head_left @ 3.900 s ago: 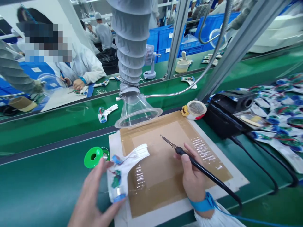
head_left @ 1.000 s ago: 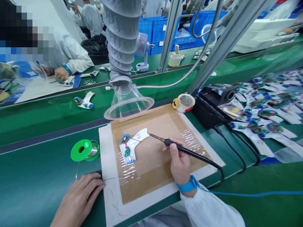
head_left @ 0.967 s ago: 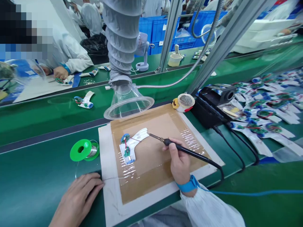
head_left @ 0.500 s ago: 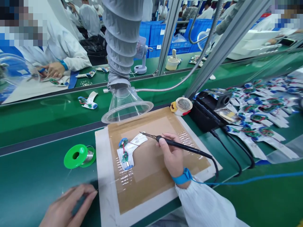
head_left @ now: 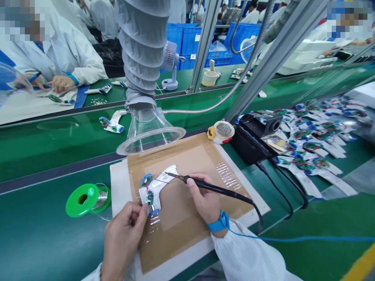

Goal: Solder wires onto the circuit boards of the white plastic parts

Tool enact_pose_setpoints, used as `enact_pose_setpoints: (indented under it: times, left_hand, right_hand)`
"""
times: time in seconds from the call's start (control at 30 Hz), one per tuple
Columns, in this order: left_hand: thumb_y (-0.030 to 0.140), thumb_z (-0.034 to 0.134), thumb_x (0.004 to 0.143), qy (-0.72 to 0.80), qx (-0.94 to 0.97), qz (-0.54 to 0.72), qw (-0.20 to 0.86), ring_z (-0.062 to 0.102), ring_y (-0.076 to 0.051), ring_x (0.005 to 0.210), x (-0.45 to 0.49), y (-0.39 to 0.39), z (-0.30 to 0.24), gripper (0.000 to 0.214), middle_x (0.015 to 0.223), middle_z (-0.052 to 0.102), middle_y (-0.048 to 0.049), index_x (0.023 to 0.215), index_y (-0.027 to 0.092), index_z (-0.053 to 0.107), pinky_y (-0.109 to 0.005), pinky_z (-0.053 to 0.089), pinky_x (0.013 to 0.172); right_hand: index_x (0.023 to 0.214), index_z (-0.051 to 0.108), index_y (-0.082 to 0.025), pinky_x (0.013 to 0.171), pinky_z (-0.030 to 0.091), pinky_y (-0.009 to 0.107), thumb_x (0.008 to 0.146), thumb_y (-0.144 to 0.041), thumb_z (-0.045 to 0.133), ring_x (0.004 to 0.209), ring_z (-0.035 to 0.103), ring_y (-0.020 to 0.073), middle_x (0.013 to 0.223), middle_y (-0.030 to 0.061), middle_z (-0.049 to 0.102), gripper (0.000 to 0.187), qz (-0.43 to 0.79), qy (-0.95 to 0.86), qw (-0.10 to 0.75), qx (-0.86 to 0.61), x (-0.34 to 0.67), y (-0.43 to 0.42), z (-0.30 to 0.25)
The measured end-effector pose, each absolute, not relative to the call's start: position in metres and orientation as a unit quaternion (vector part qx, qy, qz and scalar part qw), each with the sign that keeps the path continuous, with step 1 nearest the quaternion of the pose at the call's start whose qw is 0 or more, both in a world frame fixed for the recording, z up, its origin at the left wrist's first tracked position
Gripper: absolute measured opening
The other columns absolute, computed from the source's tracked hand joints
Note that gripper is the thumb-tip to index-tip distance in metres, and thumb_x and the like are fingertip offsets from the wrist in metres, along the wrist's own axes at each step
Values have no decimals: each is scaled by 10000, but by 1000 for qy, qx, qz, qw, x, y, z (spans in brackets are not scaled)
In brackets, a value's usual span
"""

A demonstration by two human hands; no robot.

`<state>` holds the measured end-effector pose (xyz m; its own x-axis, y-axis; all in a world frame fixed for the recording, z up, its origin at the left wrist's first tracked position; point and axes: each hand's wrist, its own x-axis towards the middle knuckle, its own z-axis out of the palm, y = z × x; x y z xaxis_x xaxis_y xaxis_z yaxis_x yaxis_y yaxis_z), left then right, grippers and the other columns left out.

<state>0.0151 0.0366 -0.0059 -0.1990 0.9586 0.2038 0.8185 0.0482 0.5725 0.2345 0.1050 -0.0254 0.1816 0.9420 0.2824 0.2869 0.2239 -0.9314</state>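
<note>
My right hand (head_left: 206,200) grips a soldering iron (head_left: 225,191) like a pen. The iron's tip points left, over the arm of a white curved plastic housing (head_left: 160,188) with small green circuit boards, red wires and blue ends. That housing lies on a cardboard work mat (head_left: 187,203). My left hand (head_left: 124,238) has thumb and forefinger pinched at the housing's lower left edge. A thin solder wire (head_left: 103,217) runs from the green spool (head_left: 82,200) towards this hand; its end between the fingers is too fine to see clearly.
A clear fume hood (head_left: 152,134) hangs behind the mat. At right stand a black soldering station (head_left: 249,138) and several similar housings (head_left: 304,173). Behind the station's left side sits a round tip-cleaner pot (head_left: 224,130). Another person's hands (head_left: 63,83) work across the bench.
My left hand has moved right and up, from beside the mat to the housing's lower edge. The iron's tip has shifted slightly left and down over the housing. The camera view has shifted slightly.
</note>
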Motion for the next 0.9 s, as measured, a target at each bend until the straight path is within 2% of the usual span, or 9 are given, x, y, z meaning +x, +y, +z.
enact_pose_setpoints:
  times: [0.37,0.9]
  left_hand:
    - [357,611,956,646,711,274,-43,508,-94,458,23,22,-15,334,513,543,67,653,220,574,-259,344,531]
    - [335,586,970,656,714,243,-29,567,-116,513,23,23,-20,288,554,595,52,702,231,582,-275,359,561]
  right_hand:
    - [951,717,-232,789,616,334,912,-305,674,847,741,202,901,40,770,94,293,-586,531,-537,234,104,-23]
    - [959,716,-237,777,624,334,908,-305,676,839,749,203,905,41,778,94,309,-606,510,-527,233,106,-20]
